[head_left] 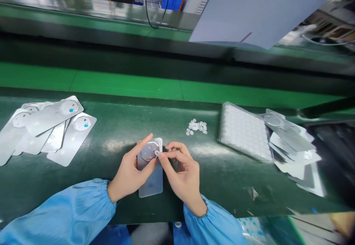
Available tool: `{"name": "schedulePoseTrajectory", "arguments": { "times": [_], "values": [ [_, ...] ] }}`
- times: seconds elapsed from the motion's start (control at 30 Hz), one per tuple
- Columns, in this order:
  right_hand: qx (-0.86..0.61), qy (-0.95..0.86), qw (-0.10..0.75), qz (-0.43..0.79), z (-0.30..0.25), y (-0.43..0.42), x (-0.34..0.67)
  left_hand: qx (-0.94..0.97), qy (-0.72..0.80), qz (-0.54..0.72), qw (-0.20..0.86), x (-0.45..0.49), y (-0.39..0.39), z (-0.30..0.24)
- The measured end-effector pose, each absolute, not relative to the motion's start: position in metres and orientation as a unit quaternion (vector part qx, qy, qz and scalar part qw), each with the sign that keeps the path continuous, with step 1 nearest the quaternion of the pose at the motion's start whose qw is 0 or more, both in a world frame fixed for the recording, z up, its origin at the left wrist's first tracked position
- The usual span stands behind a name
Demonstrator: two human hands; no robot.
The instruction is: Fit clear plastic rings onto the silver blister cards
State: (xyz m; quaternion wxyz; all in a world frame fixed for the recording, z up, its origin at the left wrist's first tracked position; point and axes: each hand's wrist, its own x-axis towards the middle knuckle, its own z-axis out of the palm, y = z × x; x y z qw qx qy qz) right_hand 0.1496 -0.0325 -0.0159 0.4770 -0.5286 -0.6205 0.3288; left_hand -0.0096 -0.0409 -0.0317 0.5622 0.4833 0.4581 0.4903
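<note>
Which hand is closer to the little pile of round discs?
Right. The right hand is just below and left of the pile; the left hand is farther, beyond the card.

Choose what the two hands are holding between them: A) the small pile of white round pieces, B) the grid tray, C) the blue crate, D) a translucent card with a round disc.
D: the left hand and the right hand both hold the translucent card, their fingers around its round disc.
</note>
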Motion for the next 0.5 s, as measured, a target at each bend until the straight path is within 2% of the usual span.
{"name": "schedulePoseTrajectory", "arguments": {
  "times": [0.5],
  "values": [
    [-0.535, -0.648, 0.473, 0.267, -0.0147, -0.0305, 0.1439, 0.477, 0.460, 0.484, 0.571, -0.0085, -0.0420, -0.0308]
  ]
}}
